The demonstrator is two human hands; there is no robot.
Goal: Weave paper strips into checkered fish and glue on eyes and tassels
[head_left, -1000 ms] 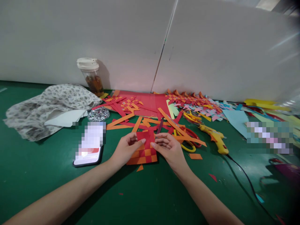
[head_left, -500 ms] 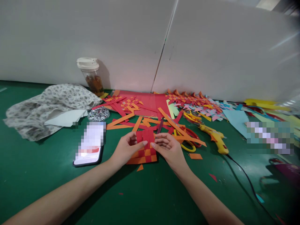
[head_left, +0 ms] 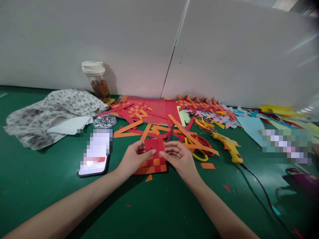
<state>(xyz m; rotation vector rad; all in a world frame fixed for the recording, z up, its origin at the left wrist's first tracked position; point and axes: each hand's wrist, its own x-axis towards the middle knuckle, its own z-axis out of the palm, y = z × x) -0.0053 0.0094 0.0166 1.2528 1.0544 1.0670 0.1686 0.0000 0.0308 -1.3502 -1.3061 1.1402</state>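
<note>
A piece of woven red and orange paper strips (head_left: pixel 157 163) is held between both hands just above the green table. My left hand (head_left: pixel 132 157) pinches its left side, the thumb lying across the red strips. On the right edge, my right hand (head_left: pixel 179 159) grips with the thumb in front and the fingers curled behind. The upper part shows upright red strips; the lower part has a checkered pattern. Behind the hands lie loose orange strips (head_left: pixel 128 128) and red ones. Scissors with yellow and red handles (head_left: pixel 202 156) rest partly under strips, right of my right hand.
A phone (head_left: pixel 96 154), patterned cloth (head_left: pixel 57 109) and lidded cup (head_left: pixel 98 81) are on the left. Red sheets (head_left: pixel 159 109) and paper pieces (head_left: pixel 224 118) lie along the wall. A yellow glue gun (head_left: pixel 230 147) with a black cord is on the right.
The red strips at the top of the woven piece have shifted slightly between the fingers. Both hands keep nearly the same place. A bit of something skin-toned now shows at the far right edge.
</note>
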